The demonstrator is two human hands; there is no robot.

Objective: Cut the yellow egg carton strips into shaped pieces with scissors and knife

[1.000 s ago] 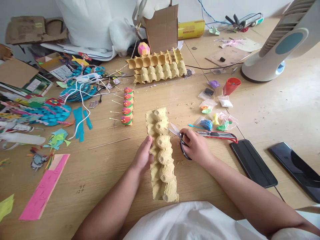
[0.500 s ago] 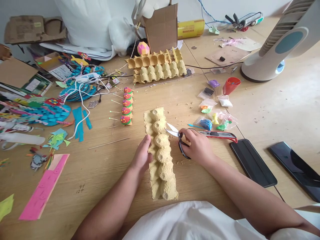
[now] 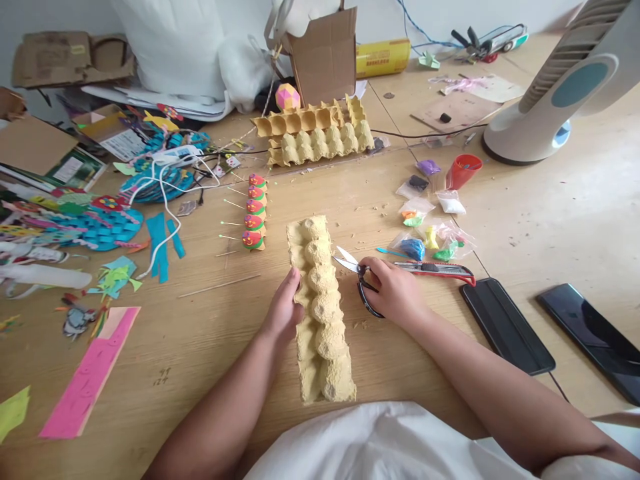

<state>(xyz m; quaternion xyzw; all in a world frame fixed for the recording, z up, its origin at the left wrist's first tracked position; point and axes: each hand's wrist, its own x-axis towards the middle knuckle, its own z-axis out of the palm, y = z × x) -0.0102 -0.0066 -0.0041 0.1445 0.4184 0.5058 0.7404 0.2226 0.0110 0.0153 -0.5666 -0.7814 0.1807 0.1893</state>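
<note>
Left hand (image 3: 285, 308) is pinching a long pale-yellow pulp egg-carton strip (image 3: 325, 310); right hand (image 3: 397, 290) is gripping black-handled scissors (image 3: 359, 269), blades gaping alongside. Right side looking trimmed; left border still adjoining.

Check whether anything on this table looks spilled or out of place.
Yes: pale crumbs lie scattered on the tabletop near the scissors. They look like spilled debris, possibly shed from the yellow egg-carton strip, whose edges are ragged.

Hands (image 3: 283, 308) grip egg-carton strip (image 3: 324, 308), open scissors (image 3: 359, 269).
</note>
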